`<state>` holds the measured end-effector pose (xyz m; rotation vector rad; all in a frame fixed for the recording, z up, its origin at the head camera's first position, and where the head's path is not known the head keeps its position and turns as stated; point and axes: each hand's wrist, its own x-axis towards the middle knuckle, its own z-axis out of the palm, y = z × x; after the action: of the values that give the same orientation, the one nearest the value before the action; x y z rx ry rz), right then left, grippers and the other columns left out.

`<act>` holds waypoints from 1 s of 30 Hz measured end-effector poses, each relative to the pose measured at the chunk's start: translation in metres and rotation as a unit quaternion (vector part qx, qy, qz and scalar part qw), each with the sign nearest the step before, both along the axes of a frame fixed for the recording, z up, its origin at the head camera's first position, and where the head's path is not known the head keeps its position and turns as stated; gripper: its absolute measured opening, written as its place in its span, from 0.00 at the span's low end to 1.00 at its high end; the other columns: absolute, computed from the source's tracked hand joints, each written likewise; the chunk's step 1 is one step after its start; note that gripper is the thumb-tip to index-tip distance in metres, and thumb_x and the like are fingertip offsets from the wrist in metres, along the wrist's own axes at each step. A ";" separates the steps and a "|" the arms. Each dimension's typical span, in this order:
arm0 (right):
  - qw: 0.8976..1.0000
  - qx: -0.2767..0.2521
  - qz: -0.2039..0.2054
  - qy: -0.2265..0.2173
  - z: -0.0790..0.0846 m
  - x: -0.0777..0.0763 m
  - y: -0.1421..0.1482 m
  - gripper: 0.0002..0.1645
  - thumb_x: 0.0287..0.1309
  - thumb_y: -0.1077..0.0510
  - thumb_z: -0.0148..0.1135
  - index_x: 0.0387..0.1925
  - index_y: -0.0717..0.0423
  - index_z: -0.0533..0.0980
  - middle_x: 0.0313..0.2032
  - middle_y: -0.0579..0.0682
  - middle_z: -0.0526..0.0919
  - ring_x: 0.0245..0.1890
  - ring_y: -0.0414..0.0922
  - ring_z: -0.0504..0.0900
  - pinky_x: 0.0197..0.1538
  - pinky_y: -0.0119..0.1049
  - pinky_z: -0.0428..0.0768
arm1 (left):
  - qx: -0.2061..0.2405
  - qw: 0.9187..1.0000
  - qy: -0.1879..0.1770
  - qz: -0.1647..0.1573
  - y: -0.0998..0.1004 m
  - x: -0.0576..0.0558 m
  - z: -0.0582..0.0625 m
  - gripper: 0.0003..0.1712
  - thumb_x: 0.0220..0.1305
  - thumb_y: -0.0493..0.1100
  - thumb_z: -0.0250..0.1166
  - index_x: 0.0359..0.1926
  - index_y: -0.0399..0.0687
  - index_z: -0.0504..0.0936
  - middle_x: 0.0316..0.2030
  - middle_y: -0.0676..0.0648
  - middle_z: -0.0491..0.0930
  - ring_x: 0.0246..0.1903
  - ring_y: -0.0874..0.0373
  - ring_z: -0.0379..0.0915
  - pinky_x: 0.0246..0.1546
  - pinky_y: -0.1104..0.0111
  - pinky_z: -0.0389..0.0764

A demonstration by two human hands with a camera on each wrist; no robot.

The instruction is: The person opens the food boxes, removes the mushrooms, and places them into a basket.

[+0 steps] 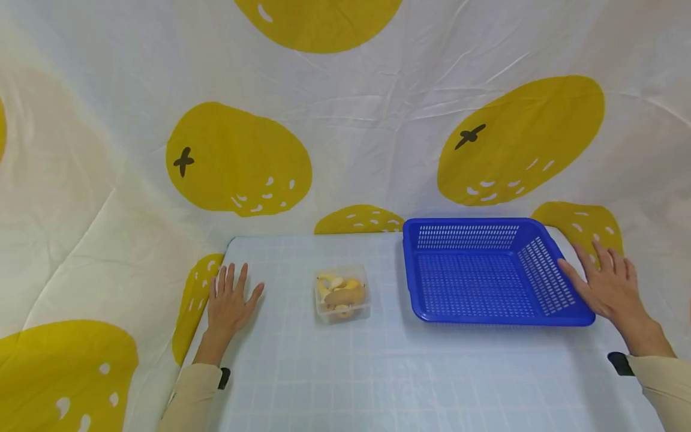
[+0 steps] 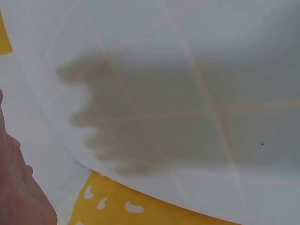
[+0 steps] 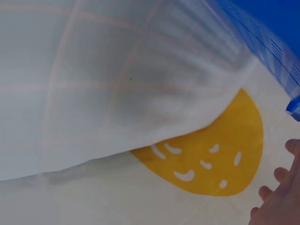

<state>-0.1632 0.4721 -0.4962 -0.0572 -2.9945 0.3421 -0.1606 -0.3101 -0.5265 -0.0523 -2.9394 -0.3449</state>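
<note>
My left hand [image 1: 228, 305] is over the left side of the table with fingers straight and spread, holding nothing; its shadow lies on the cloth in the left wrist view. My right hand [image 1: 610, 287], fingers spread too, is at the right side of a blue plastic basket [image 1: 499, 321], thumb overlapping the rim. Only part of that hand [image 3: 281, 197] shows in the right wrist view, below the basket corner [image 3: 294, 108]. Between the hands stands a clear plastic box [image 1: 342, 270], and in it lie several yellow and tan pieces [image 1: 345, 295] that look like small toy fruit.
A pale checked cloth covers the table [image 1: 335, 384]. Behind and at the sides hangs a white curtain [image 1: 372, 144] printed with large yellow fruit. The basket stands at the table's back right, near the far edge, with nothing inside it.
</note>
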 end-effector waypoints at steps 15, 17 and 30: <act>1.000 -0.001 0.000 0.015 0.006 -0.001 -0.009 0.53 0.74 0.30 0.41 0.80 0.63 0.43 0.76 0.75 0.38 0.74 0.76 0.35 0.72 0.69 0.28 | -0.006 0.999 0.048 0.010 0.002 -0.001 0.000 0.40 0.75 0.58 0.56 0.76 0.38 0.62 0.74 0.26 0.56 0.75 0.30 0.45 0.73 0.38 0.44; 0.999 -0.018 -0.011 0.026 0.007 0.000 -0.013 0.51 0.76 0.32 0.42 0.78 0.67 0.47 0.74 0.77 0.43 0.74 0.76 0.39 0.73 0.69 0.31 | -0.009 0.996 0.089 0.008 0.003 -0.001 -0.001 0.38 0.73 0.55 0.59 0.73 0.35 0.66 0.71 0.24 0.61 0.72 0.28 0.52 0.71 0.37 0.52; 0.993 -0.071 -0.038 0.083 0.021 0.004 -0.045 0.36 0.78 0.50 0.52 0.72 0.72 0.59 0.66 0.79 0.60 0.66 0.76 0.58 0.64 0.75 0.59 | 0.048 0.983 0.179 0.012 0.030 -0.009 0.006 0.25 0.72 0.45 0.64 0.59 0.27 0.76 0.55 0.25 0.75 0.53 0.27 0.72 0.54 0.38 0.72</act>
<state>-0.1593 0.4271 -0.4756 -0.1483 -2.7921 0.5237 -0.1693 -0.2796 -0.5208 -0.0601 -2.5635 -0.4241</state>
